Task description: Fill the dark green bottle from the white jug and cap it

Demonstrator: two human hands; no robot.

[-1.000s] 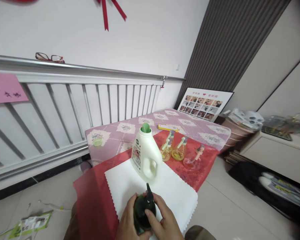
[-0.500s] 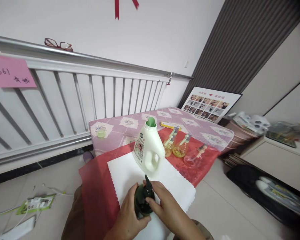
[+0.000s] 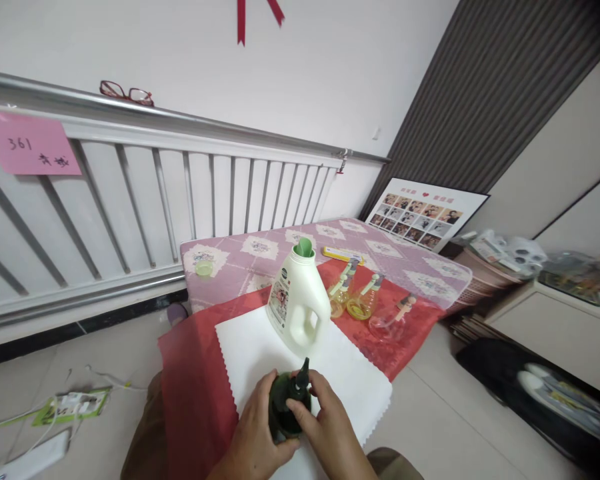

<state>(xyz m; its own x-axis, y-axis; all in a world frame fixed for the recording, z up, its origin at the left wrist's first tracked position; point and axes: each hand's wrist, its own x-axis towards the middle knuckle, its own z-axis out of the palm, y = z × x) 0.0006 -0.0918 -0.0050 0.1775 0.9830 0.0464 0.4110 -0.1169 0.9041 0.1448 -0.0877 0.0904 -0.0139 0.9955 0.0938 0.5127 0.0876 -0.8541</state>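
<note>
A dark green pump bottle (image 3: 283, 408) stands on the white scallop-edged mat (image 3: 250, 340), close to my body. Wrapped around its left side is my left hand (image 3: 257, 430), fingers and thumb closed on the body. My right hand (image 3: 323, 417) grips the black pump head (image 3: 303, 380) at the top, thumb in front and fingers behind. Just beyond them a pale green detergent jug (image 3: 300, 300) stands upright with its handle to the right. Its mouth is uncapped and shows a green spout (image 3: 304, 247).
Clear spray bottles (image 3: 363, 300) with yellow liquid and a pinkish one (image 3: 387, 325) stand on the red cloth (image 3: 195, 373). A yellow box (image 3: 343, 255) and a small green cap (image 3: 204, 268) lie on the floral tablecloth (image 3: 260, 246). A radiator (image 3: 145, 200) runs behind.
My right hand has turned the pump head a little, so its nozzle now points further right. The bottle stays in my left hand. The view has shifted slightly.
</note>
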